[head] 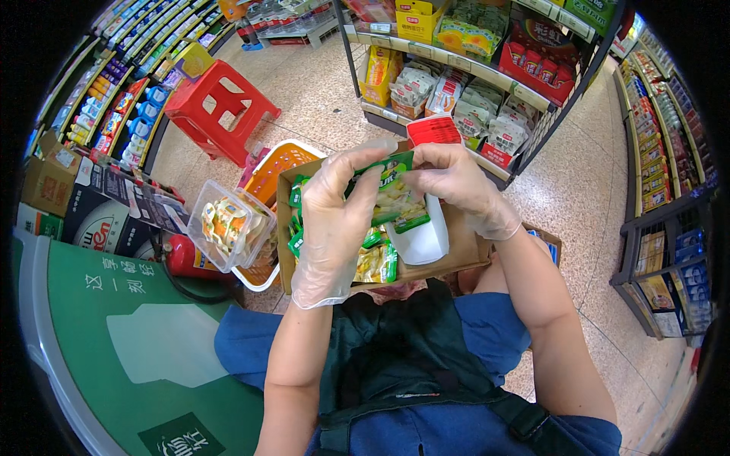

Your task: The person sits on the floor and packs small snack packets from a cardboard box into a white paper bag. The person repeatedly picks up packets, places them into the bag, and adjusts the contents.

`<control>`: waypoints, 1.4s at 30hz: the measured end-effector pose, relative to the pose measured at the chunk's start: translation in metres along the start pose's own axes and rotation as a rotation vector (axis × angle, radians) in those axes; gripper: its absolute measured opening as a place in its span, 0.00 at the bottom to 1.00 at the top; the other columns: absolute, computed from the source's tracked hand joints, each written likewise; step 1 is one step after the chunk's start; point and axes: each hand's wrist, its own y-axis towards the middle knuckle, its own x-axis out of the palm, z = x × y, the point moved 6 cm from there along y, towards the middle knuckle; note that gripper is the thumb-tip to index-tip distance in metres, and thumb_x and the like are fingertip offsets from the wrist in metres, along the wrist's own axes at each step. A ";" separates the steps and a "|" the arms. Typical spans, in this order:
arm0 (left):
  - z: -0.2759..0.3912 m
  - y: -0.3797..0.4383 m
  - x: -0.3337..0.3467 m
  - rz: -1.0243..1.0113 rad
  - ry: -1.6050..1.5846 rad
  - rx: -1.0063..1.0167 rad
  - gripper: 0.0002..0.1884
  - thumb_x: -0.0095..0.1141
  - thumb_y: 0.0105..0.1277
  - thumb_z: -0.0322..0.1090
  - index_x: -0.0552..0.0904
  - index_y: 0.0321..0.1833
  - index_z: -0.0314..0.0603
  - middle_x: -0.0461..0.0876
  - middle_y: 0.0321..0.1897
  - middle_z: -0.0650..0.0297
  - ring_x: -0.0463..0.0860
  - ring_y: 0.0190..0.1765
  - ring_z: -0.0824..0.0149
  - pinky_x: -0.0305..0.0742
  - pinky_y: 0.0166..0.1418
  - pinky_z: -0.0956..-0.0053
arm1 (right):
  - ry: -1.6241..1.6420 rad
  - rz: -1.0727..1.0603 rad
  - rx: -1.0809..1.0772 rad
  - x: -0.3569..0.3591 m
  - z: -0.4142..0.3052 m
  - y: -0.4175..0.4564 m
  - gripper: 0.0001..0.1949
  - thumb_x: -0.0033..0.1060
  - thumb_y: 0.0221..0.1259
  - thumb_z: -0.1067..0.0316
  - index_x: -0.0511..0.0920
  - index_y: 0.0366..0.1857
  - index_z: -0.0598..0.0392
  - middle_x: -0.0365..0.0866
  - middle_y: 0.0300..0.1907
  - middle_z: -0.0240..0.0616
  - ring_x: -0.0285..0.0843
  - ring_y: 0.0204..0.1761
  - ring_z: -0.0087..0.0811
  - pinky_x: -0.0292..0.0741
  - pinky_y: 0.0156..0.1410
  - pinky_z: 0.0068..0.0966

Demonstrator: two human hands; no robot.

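Both my hands wear thin clear plastic gloves. Between them is a green snack packet [393, 185] with a see-through front, raised above an open cardboard box [469, 231]. My left hand [341, 196] grips the packet's left side with thumb and fingers. At its upper right corner, the fingers of my right hand [456, 185] pinch the edge. Beneath, a white paper tray [425, 242] sits in the box with another green packet [413, 221] in it, partly covered. More green packets [376, 262] lie loose in the box's left part, some hidden by my left hand and wrist.
A snack rack [445, 54] stands ahead, with a red carton [434, 130] before it. Leftward are a red plastic stool [219, 108], an orange basket [291, 162], a clear plastic tub of packets [228, 225] and a fire extinguisher [191, 256]. A green cabinet [85, 319] flanks my left leg.
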 end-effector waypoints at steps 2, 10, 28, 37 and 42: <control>0.009 0.004 0.003 0.006 0.004 0.010 0.10 0.59 0.65 0.21 0.85 0.48 0.34 0.87 0.45 0.56 0.86 0.50 0.66 0.77 0.57 0.72 | 0.039 -0.001 -0.037 -0.007 -0.002 -0.002 0.07 0.67 0.63 0.70 0.84 0.42 0.57 0.83 0.34 0.27 0.79 0.34 0.17 0.76 0.40 0.19; -0.033 0.001 0.020 -0.072 -0.029 -0.115 0.11 0.57 0.67 0.21 0.85 0.50 0.33 0.87 0.47 0.54 0.85 0.52 0.63 0.76 0.60 0.71 | -0.265 -0.032 0.065 -0.022 0.005 0.000 0.05 0.64 0.63 0.69 0.83 0.37 0.58 0.81 0.32 0.24 0.77 0.34 0.16 0.74 0.40 0.18; -0.069 -0.022 0.033 -0.134 0.510 0.257 0.15 0.60 0.58 0.20 0.86 0.48 0.41 0.86 0.43 0.55 0.84 0.50 0.52 0.78 0.55 0.61 | -1.021 0.006 0.014 -0.021 0.032 0.012 0.09 0.62 0.56 0.68 0.84 0.39 0.53 0.86 0.38 0.51 0.84 0.46 0.52 0.79 0.52 0.44; -0.101 -0.064 -0.033 -0.263 1.015 -0.112 0.17 0.66 0.58 0.29 0.83 0.52 0.41 0.85 0.42 0.53 0.84 0.46 0.50 0.78 0.52 0.58 | -0.949 0.238 -0.129 -0.017 0.012 0.004 0.08 0.64 0.62 0.69 0.83 0.43 0.54 0.86 0.43 0.43 0.84 0.50 0.45 0.79 0.55 0.38; -0.120 -0.106 -0.018 -0.600 1.003 0.004 0.30 0.68 0.53 0.34 0.79 0.62 0.37 0.81 0.57 0.51 0.77 0.63 0.48 0.73 0.64 0.55 | -0.847 0.209 -0.240 -0.009 0.017 0.010 0.08 0.62 0.63 0.65 0.84 0.43 0.52 0.86 0.44 0.42 0.85 0.49 0.45 0.79 0.55 0.39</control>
